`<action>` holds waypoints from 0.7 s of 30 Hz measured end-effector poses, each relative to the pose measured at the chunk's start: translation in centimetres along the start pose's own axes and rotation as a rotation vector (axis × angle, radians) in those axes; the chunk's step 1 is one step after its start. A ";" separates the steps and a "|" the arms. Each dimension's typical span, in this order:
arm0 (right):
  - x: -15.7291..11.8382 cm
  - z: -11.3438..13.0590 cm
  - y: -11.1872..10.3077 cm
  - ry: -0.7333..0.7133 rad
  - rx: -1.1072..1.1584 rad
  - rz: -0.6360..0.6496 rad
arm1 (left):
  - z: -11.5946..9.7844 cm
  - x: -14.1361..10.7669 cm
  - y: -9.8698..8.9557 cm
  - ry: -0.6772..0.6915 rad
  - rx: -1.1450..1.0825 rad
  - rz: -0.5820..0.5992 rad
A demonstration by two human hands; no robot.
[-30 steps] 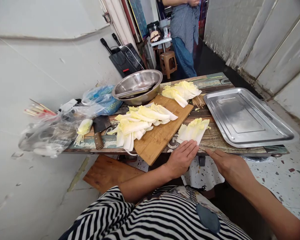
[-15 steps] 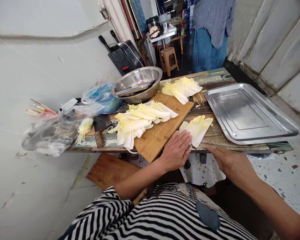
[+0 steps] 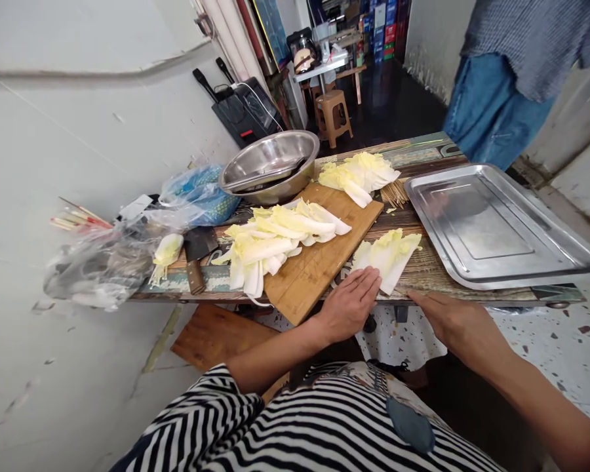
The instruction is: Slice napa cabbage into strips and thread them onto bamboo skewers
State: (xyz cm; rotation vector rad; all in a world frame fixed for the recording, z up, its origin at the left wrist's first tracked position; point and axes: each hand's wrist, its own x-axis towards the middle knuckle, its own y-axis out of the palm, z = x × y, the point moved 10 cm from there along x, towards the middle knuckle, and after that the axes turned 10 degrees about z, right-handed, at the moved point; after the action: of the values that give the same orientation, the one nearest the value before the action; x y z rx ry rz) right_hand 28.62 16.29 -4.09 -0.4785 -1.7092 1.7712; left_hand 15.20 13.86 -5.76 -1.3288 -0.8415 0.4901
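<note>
My left hand [image 3: 351,303] lies flat, fingers together, over the lower left end of napa cabbage leaves [image 3: 388,255] at the table's front edge. Just right of them, my right hand [image 3: 455,324] is closed in a pinch on what looks like a thin wooden skewer, mostly hidden, pointing toward the leaves. To the left, a wooden cutting board [image 3: 319,262] carries a row of cut cabbage pieces [image 3: 280,239]. More cabbage [image 3: 358,176] is heaped at the board's far end, beside a bundle of wooden skewers [image 3: 394,194].
A metal tray [image 3: 491,223] covers the table's right side. Behind the board stands a steel bowl [image 3: 275,187]. A cleaver [image 3: 196,255], a small cabbage heart [image 3: 168,250] and plastic bags [image 3: 113,262] are at left. A person [image 3: 506,98] stands beyond the table.
The person beyond the table has moved right. My hands stay nearly in place, my left hand shifting slightly right and down along the leaves.
</note>
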 end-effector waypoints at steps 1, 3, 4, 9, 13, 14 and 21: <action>0.1 0.4 -0.2 -0.021 -0.031 -0.012 | -0.1 0.0 -0.1 0.005 0.011 -0.012; 0.3 1.1 -0.5 -0.054 -0.097 -0.037 | 0.0 0.1 0.0 0.005 0.013 -0.008; 0.4 1.3 -0.6 -0.059 -0.123 -0.043 | 0.1 0.2 0.1 0.001 0.002 0.007; 0.5 1.2 -0.7 -0.020 -0.125 -0.025 | 0.7 0.2 -0.3 -0.015 -0.125 -0.016; -0.2 -0.2 -2.4 0.012 0.032 -0.093 | 1.3 -0.8 -3.3 -0.052 -0.285 -0.176; -0.5 -0.7 -3.4 0.028 0.071 -0.128 | 1.5 -1.0 -4.3 -0.072 -0.296 -0.206; -2.5 -3.7 -10.4 0.292 0.503 -0.324 | 6.1 -2.5 -10.5 -0.413 -0.407 -0.340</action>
State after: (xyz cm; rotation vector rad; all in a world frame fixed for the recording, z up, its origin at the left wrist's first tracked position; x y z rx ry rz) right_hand 34.74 17.16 5.36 -0.2086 -1.0244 1.7093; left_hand 7.40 13.82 3.88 -1.4317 -1.5434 0.3357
